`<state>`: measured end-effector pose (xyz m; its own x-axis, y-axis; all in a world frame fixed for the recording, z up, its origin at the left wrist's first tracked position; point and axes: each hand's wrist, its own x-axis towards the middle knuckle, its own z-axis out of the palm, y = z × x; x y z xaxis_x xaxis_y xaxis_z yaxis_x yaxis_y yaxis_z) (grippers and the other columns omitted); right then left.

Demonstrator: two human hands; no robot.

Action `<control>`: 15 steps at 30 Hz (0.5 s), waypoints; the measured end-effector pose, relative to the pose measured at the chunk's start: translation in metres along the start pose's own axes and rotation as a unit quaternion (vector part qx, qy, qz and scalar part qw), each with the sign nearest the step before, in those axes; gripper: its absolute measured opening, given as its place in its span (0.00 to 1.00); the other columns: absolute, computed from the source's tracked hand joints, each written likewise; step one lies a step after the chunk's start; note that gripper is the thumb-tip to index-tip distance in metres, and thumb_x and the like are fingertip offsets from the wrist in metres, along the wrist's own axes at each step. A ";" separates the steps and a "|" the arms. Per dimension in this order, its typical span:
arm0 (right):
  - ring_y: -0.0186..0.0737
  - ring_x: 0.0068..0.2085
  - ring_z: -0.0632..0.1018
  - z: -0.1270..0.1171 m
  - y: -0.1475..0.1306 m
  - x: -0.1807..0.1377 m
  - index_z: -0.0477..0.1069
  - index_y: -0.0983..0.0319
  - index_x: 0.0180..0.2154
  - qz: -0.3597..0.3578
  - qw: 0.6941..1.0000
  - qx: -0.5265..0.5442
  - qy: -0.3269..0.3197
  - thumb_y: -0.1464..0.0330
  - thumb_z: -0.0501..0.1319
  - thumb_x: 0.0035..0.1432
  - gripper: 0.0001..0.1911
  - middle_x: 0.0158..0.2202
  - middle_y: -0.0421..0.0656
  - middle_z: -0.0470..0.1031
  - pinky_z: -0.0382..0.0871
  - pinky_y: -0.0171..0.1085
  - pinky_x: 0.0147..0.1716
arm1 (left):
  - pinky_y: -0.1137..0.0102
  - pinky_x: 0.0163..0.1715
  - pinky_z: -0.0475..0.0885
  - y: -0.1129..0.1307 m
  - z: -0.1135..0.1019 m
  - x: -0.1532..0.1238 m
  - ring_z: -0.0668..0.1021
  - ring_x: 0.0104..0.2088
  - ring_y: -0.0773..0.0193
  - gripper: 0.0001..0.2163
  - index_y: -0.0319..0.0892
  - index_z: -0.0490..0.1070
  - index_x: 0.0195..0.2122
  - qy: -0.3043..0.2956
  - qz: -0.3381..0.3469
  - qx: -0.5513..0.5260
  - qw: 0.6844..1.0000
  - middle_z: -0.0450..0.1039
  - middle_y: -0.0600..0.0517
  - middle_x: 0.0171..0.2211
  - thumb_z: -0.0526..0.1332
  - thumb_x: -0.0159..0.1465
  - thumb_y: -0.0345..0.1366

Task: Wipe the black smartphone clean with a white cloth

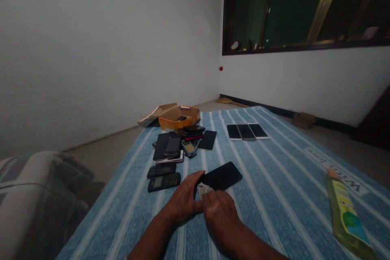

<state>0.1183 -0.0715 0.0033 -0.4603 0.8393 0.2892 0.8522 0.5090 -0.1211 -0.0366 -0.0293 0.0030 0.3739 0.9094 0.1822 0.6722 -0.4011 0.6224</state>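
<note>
A black smartphone is held at a slant over the striped cloth, its dark screen facing up. Its left end is gripped by my left hand, with the thumb and fingers at opposite edges. My right hand is closed on a crumpled whitish cloth, pressed against the phone's near left corner. Part of the cloth is hidden under my right fingers. To the left of my left hand lie two black keypad phones, one behind the other.
Beyond them is a pile of mixed phones by an open orange box. Three smartphones lie in a row at the far right. A bottle of yellow-green liquid lies on the right. A blue striped cloth covers the surface.
</note>
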 end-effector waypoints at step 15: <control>0.41 0.34 0.77 -0.016 0.019 0.003 0.75 0.61 0.41 0.014 0.996 0.086 0.014 0.80 0.56 0.55 0.15 0.34 0.43 0.77 0.63 0.35 0.31 | 0.56 0.56 0.67 0.009 -0.003 -0.001 0.73 0.53 0.50 0.35 0.40 0.61 0.60 -0.001 -0.006 -0.036 0.999 0.69 0.43 0.53 0.65 0.48 0.29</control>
<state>0.1370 -0.0623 0.0176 -0.4267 0.8496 0.3099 0.8083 0.5120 -0.2906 -0.0328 -0.0331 0.0102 0.3668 0.9141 0.1728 0.6285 -0.3805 0.6784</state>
